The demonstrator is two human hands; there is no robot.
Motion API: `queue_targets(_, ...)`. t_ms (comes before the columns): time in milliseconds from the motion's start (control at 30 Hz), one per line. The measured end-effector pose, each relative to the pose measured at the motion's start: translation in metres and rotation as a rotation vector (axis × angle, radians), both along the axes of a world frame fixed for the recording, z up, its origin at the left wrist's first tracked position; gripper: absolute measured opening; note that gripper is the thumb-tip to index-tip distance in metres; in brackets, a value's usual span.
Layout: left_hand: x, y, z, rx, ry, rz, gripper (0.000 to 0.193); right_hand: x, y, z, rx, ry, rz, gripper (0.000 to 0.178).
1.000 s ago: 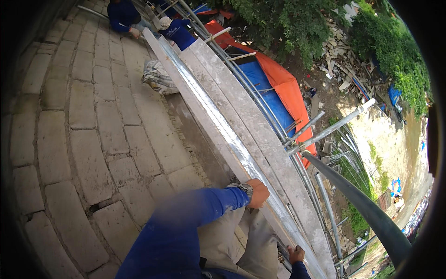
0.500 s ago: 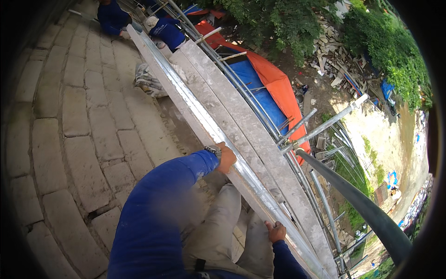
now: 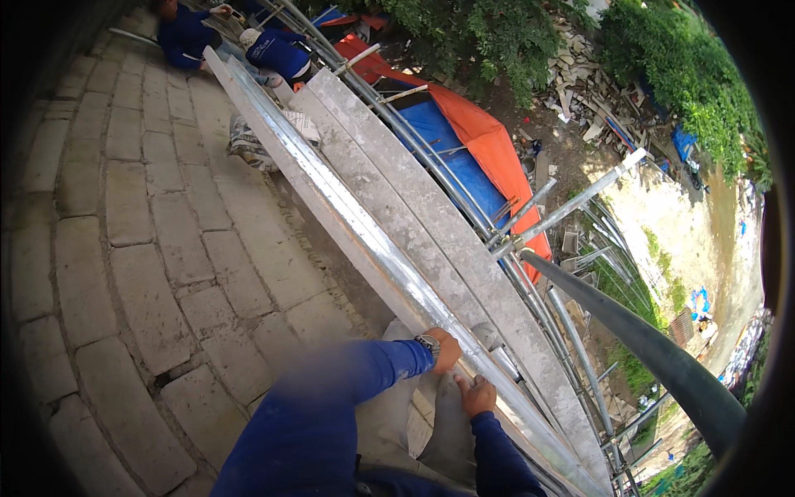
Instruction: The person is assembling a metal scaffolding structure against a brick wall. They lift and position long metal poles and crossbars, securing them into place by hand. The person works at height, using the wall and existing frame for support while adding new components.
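Note:
A long narrow board with a shiny metal face and a pale edge runs slantwise from the far left to the lower right. My left hand, with a watch at the wrist, is closed over its near-side edge. Just below it my right hand grips the same edge, thumb on top and fingers curled underneath, partly hidden. The two hands are close together but apart. Beyond the board, grey planks lie alongside it. A short metal piece shows between board and planks near my hands.
Scaffold pipes line the drop at right, with a thick dark pole slanting close by. A stone-block surface fills the left. Two co-workers in blue are at the board's far end, near a sack.
My left hand has moved down along the board, close to my right hand. The right hand has shifted slightly up and left. The board's far end has moved a little left in view.

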State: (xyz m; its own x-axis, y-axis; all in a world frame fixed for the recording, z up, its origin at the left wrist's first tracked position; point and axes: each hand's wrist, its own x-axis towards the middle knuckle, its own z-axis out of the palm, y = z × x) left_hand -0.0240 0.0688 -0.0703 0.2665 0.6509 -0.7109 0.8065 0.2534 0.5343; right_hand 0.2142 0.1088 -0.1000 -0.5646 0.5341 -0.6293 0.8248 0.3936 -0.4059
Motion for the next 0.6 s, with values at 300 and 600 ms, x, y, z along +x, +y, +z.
queue_targets(300, -0.004, 0.016, -0.004, -0.048, -0.011, -0.036, 0.037, 0.092, 0.042, -0.002, -0.102, 0.110, -0.044, 0.054)
queue_targets(600, -0.004, 0.028, 0.021, -0.042, -0.052, -0.007, 0.033, 0.259, 0.078, 0.005, -0.129, -0.346, -0.118, 0.050)
